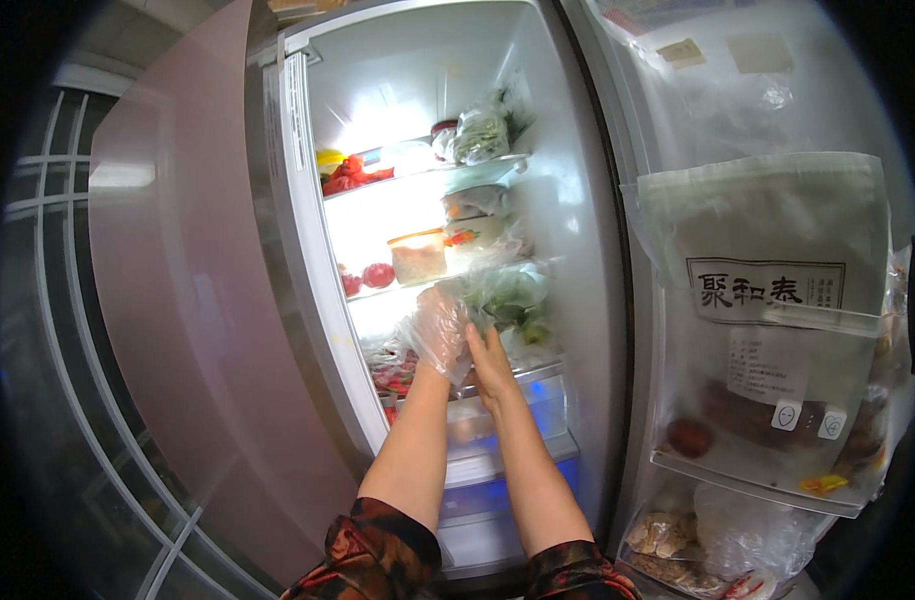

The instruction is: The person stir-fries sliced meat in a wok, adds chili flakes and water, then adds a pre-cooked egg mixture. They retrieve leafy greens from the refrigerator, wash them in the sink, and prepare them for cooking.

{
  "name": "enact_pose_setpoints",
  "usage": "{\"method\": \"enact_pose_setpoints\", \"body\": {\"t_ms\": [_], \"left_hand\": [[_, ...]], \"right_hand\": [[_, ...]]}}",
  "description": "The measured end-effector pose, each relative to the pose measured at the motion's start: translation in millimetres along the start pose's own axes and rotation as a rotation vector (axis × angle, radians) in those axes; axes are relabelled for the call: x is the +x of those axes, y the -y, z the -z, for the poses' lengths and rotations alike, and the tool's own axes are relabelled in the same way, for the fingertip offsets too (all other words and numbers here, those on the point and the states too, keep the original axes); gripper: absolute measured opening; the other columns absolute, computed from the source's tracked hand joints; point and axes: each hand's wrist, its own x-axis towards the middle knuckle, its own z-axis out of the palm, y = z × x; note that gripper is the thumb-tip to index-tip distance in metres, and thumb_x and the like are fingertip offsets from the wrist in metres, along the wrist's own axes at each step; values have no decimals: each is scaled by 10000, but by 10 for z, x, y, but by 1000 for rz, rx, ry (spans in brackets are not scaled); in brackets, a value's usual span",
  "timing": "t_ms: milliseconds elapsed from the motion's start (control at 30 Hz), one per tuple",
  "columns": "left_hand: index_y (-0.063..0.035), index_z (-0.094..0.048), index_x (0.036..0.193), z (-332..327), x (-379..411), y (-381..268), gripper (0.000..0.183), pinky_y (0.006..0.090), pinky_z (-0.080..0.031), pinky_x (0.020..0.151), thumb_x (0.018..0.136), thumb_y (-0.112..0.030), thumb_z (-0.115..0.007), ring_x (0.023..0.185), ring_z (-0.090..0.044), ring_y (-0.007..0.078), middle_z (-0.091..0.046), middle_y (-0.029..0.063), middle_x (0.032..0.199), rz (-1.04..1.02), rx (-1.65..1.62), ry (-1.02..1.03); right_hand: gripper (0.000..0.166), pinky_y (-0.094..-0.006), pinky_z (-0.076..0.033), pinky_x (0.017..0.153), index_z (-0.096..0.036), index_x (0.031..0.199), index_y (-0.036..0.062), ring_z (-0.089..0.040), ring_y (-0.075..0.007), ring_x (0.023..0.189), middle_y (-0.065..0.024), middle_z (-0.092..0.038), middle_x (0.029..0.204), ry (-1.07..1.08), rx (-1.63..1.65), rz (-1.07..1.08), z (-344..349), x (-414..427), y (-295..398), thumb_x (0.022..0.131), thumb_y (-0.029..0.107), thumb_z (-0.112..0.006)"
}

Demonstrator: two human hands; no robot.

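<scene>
In front of the open refrigerator (589, 247), both my hands reach in at the lower shelf. My left hand (436, 319) is wrapped in a crinkled clear plastic bag (451, 358), which covers its fingers. Against the right side of this bag rests my right hand (493, 364), fingers pointing up and inward; its grip is partly hidden. Just beyond them lie green vegetables in clear plastic (514, 292). A bag of red produce (394, 375) is left of my left wrist.
Above stand a food container with an orange rim (418, 256), round red fruits (378, 275), a red bag (352, 176) and bagged greens (481, 135). Clear drawers (469, 420) sit below. At right, the open door holds a large printed pouch (765, 217) and bagged dry food (661, 534).
</scene>
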Motion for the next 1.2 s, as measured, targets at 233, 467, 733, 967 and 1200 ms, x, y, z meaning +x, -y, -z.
{"method": "enact_pose_setpoints", "body": {"t_ms": [233,467,733,967,1200], "left_hand": [[-6,-640,839,487,-81,-811,167,435,-381,885,717,-114,-603,1028,-471,341,-544,147,1081,-62,22,-240],[-23,-662,855,759,-571,-1114,208,441,-316,989,692,-150,-642,1182,-398,353,-490,147,1246,-114,83,-80],[-26,-639,975,967,-661,-1326,289,450,-408,822,746,-185,-564,989,-532,324,-583,162,1039,-69,244,112],[-26,-605,1043,822,-217,-965,298,449,-476,688,796,-154,-497,770,-609,376,-632,185,835,-87,440,601],[18,-578,957,628,-141,-1018,214,427,-456,763,757,-59,-589,901,-572,356,-591,218,940,-212,-16,26]], "right_hand": [[617,-326,-247,1042,-226,1384,15,-320,-203,1257,-133,-341,1373,101,5,227,-64,-97,103,922,321,-498],[406,-356,-476,685,-548,1108,2,-616,-203,721,-109,-645,922,-276,-434,-67,195,-643,407,886,342,-540],[350,-419,-454,667,-568,1046,-5,-593,-310,765,-150,-610,816,-486,-982,544,19,-780,753,817,259,-599],[170,-393,-449,673,-625,929,21,-571,-312,755,-146,-585,807,-234,-1179,571,193,-580,477,810,130,-573],[78,-389,-445,661,-582,857,23,-556,-329,763,-138,-571,821,-457,-948,713,126,-594,602,825,70,-529]]}}
